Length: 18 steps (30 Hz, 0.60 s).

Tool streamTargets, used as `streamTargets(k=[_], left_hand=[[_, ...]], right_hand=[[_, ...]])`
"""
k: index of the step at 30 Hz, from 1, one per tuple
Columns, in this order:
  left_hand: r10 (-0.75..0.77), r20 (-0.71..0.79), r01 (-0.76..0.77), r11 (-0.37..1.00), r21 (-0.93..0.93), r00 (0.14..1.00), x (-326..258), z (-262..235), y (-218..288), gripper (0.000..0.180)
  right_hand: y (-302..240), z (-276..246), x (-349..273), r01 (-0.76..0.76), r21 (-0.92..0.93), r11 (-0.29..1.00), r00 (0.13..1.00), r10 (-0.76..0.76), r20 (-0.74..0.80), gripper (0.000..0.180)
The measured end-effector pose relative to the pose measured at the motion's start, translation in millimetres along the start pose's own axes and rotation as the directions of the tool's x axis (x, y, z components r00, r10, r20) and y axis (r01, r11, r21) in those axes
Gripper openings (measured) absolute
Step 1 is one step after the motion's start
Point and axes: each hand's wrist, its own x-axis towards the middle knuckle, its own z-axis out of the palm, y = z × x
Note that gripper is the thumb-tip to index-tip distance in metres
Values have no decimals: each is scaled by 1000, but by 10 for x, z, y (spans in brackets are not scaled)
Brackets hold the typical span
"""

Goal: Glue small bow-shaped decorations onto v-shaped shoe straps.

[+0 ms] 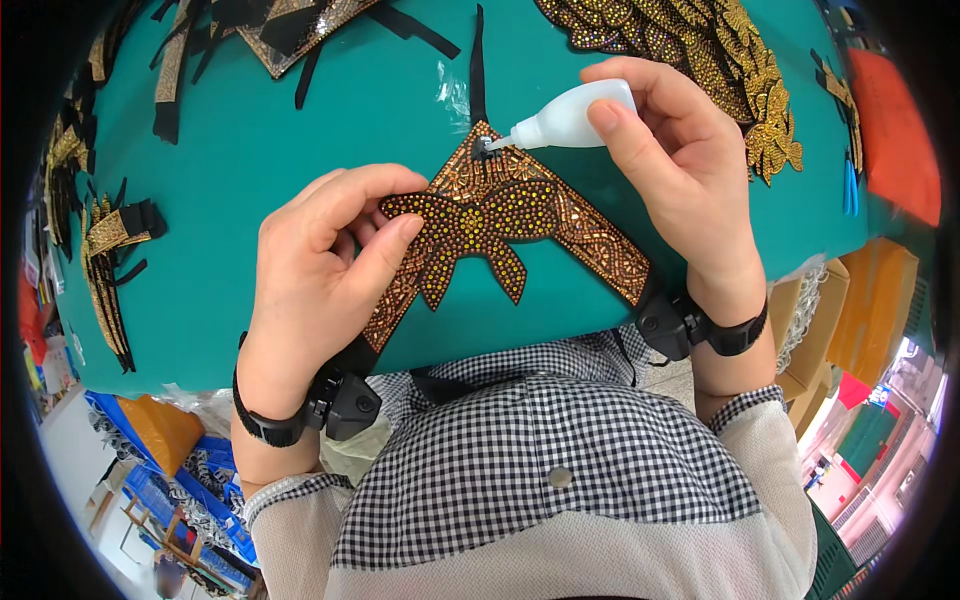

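Observation:
My left hand (325, 260) pinches the left wing of a dark bow-shaped applique (473, 222) studded with gold beads. Under the bow lies a V-shaped band (590, 235) covered in copper-coloured beadwork, its point facing away from me. A black strap (478, 70) runs from that point toward the far side. Between thumb and fingers my right hand (680, 150) holds a small white squeeze bottle (575, 117), tipped leftward. Its thin nozzle touches a small dark patch (484, 148) near the band's point. Whether anything flows from the nozzle, I cannot tell.
Beaded gold appliques (690, 60) are heaped at the far right. Beaded straps with black ends (110, 240) lie at the left, and more pieces (300, 35) at the far left. Blue-handled tool (851, 190) and orange sheet (893, 135) sit at the green table's (230, 330) right edge.

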Motion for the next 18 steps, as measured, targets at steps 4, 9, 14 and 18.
streamTargets(k=[4, 9, 14, 18], left_hand=[[-10, 0, 10, 1000, -17, 1000, 5, 4, 4, 19], [-6, 7, 6, 1000, -18, 1000, 5, 1, 7, 19], [-25, 2, 25, 999, -32, 1000, 1, -5, 16, 19], [-84, 67, 87, 995, -43, 994, -9, -37, 33, 20]], right_hand=[[16, -21, 4, 70, -90, 993, 997, -69, 14, 24], [4, -30, 1, 100, -121, 988, 994, -95, 53, 24], [0, -18, 2, 119, -144, 982, 992, -112, 54, 24], [19, -23, 10, 145, -142, 979, 989, -140, 48, 25]])
